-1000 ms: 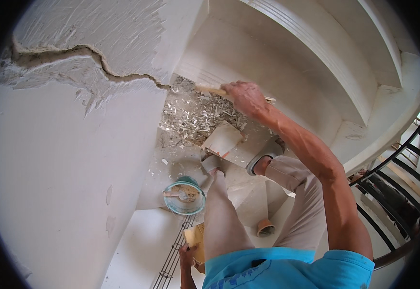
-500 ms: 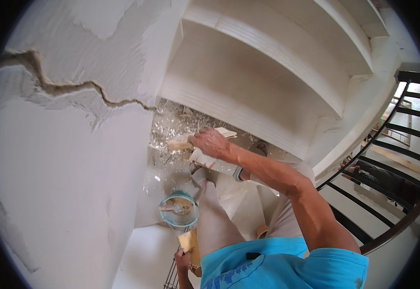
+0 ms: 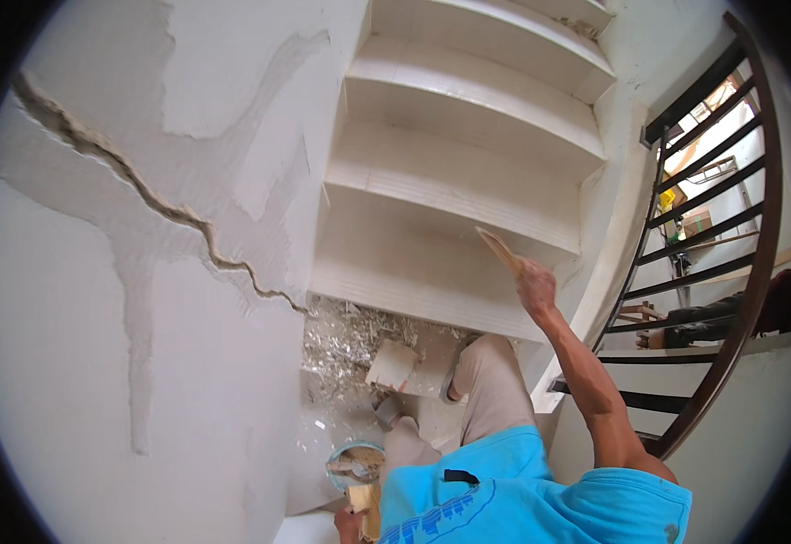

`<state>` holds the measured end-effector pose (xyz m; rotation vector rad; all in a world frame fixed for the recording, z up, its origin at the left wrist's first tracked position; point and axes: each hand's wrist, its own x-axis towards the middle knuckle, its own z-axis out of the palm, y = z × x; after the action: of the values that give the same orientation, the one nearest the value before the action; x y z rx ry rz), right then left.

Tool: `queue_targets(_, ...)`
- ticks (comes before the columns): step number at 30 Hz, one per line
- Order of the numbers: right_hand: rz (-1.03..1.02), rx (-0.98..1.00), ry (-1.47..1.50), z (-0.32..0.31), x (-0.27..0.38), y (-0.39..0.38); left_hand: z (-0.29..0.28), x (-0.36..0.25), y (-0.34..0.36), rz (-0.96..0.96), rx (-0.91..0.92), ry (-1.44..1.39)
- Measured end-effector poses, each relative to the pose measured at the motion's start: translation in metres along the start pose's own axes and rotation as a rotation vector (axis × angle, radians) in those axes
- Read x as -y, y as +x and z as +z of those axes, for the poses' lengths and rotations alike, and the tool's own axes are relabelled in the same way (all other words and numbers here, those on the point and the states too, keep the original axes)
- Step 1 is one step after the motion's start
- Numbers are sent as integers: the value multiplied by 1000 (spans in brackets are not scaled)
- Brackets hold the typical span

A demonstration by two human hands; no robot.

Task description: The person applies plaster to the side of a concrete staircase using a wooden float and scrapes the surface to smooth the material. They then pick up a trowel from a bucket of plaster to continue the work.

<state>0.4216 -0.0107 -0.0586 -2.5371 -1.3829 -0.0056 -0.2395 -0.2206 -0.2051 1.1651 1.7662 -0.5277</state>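
Observation:
My right hand (image 3: 538,286) is closed round a thin, flat, tan piece (image 3: 500,250), possibly wood or board. It is raised in front of the stair risers, and the piece tilts up and to the left. At the lower edge, my left hand (image 3: 348,524) grips a pale yellow block (image 3: 362,497); whether it is sponge or foam I cannot tell. Just above that hand stands a teal-rimmed bucket (image 3: 331,473), holding greyish-brown material and a tool with a light handle. A cream-coloured flat board (image 3: 393,364) lies by my feet.
White chips and shavings (image 3: 336,340) litter the step beside the wall. A jagged crack (image 3: 155,195) runs down the patched white wall (image 3: 60,363). White curved stairs (image 3: 450,163) rise ahead. A dark railing (image 3: 762,236) lines the right side, with a person's dark-clothed leg (image 3: 708,317) beyond it.
My right hand has lifted from the littered step, up and to the right, with the tan piece. The view now takes in more stairs. The left hand keeps hold of the yellow block.

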Motion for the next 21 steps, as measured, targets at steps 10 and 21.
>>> queue_targets(10, 300, 209, -196, 36, -97, -232, -33, 1, 29, 138, -76, -234)
queue_targets(21, 550, 64, -118, -4, -86, -273, -63, -19, 69, 275, -101, -301)
